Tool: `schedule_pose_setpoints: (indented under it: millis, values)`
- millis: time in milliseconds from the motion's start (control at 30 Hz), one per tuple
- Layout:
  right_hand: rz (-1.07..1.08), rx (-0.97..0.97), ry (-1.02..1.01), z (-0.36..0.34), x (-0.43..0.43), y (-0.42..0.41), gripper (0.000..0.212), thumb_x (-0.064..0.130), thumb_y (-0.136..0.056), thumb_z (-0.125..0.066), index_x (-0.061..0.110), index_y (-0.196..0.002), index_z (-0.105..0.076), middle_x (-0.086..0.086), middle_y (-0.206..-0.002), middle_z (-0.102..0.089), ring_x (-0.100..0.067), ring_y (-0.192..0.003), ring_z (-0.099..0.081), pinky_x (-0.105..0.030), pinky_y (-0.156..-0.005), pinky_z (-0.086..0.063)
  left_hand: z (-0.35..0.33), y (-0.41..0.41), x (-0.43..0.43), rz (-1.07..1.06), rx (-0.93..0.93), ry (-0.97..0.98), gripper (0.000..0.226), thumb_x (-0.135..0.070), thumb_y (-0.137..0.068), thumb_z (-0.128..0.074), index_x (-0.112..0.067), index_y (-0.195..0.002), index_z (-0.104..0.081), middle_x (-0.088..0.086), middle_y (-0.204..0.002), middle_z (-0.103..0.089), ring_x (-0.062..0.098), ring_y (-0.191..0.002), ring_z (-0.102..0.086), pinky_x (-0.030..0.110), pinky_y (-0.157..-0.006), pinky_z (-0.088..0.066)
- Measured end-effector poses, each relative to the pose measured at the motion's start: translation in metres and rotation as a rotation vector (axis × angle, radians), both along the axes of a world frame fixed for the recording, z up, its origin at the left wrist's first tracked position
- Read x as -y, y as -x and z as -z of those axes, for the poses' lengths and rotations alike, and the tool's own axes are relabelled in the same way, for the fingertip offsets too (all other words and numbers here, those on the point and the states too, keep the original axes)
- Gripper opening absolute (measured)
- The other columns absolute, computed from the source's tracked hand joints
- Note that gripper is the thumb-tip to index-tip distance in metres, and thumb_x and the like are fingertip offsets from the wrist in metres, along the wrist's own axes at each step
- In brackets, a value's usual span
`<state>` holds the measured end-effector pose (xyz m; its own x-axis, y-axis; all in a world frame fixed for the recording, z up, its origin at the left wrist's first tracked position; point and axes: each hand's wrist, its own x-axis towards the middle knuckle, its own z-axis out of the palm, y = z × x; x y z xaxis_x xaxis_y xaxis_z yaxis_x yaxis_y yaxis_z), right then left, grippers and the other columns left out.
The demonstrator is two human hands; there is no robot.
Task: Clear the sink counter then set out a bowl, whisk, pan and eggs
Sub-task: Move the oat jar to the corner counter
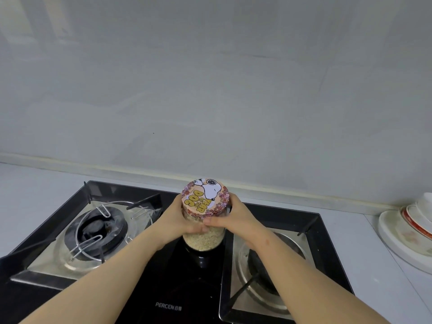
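The stove (163, 291) lies close under the wall (210, 90). The table (35, 183) shows on its left, and on its right up to the plates (406, 232) at the picture's edge. Your left hand (177, 220) and right hand (236, 218) are both wrapped around one jar (204, 238), just under its lid (204, 199), between the two burners (95, 230). The plates are stacked; their number is not clear.

left hand (180, 220): lower centre, my fingers curled round jar (203, 239) from its left | right hand (236, 218): gripping its right side, thumb across front | thumbs touching | forearms: in from bottom corners, converging
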<state>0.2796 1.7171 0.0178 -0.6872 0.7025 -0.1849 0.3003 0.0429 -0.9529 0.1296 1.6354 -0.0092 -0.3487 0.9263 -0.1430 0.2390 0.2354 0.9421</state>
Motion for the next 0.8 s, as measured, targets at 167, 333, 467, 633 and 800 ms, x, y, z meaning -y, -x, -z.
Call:
schedule_pose_setpoints:
  millis: [167, 333, 467, 633, 800]
  values:
    - [0.035, -0.053, 0.017, 0.003, -0.001, 0.002, 0.082, 0.013, -0.067, -0.082, 0.022, -0.136, -0.039, 0.017, -0.113, -0.05, -0.002, -0.109, -0.046, -0.019, -0.092, -0.035, 0.002, 0.0, -0.001, -0.053, -0.025, -0.048, 0.086, 0.0, -0.053, -0.087, -0.024, -0.122, -0.042, -0.009, -0.112, -0.06, 0.005, -0.105, -0.055, 0.018, -0.086, -0.041]
    - [0.072, -0.113, 0.053, -0.009, -0.006, -0.002, 0.068, 0.014, -0.068, -0.082, 0.026, -0.124, -0.045, 0.02, -0.107, -0.056, -0.006, -0.104, -0.053, -0.03, -0.095, -0.044, -0.01, -0.008, -0.007, -0.084, -0.022, -0.102, 0.08, -0.003, -0.056, -0.087, -0.028, -0.118, -0.043, -0.012, -0.11, -0.059, 0.001, -0.1, -0.053, 0.011, -0.076, -0.04]
    - [0.097, -0.187, 0.052, -0.029, -0.011, -0.012, 0.062, 0.011, -0.068, -0.081, 0.032, -0.113, -0.044, 0.022, -0.104, -0.055, -0.011, -0.106, -0.057, -0.036, -0.096, -0.047, -0.035, -0.019, -0.014, -0.088, -0.038, -0.156, 0.083, -0.008, -0.051, -0.09, -0.024, -0.118, -0.043, -0.011, -0.11, -0.058, -0.002, -0.097, -0.052, 0.013, -0.074, -0.041]
    - [0.113, -0.29, -0.007, -0.063, -0.007, -0.039, 0.056, 0.008, -0.073, -0.077, 0.028, -0.114, -0.046, 0.023, -0.095, -0.056, 0.006, -0.085, -0.054, -0.018, -0.068, -0.046, -0.073, -0.042, -0.017, -0.055, -0.089, -0.233, 0.088, -0.016, -0.045, -0.089, -0.02, -0.121, -0.045, -0.009, -0.109, -0.058, 0.0, -0.096, -0.053, 0.015, -0.074, -0.043]
    - [0.161, -0.309, -0.059, -0.088, 0.001, -0.073, 0.06, 0.013, -0.075, -0.076, 0.021, -0.126, -0.046, 0.024, -0.095, -0.051, 0.004, -0.086, -0.052, -0.018, -0.063, -0.043, -0.1, -0.072, -0.015, -0.008, -0.124, -0.261, 0.097, -0.026, -0.04, -0.09, -0.021, -0.126, -0.045, -0.008, -0.113, -0.06, 0.006, -0.101, -0.056, 0.026, -0.087, -0.047]
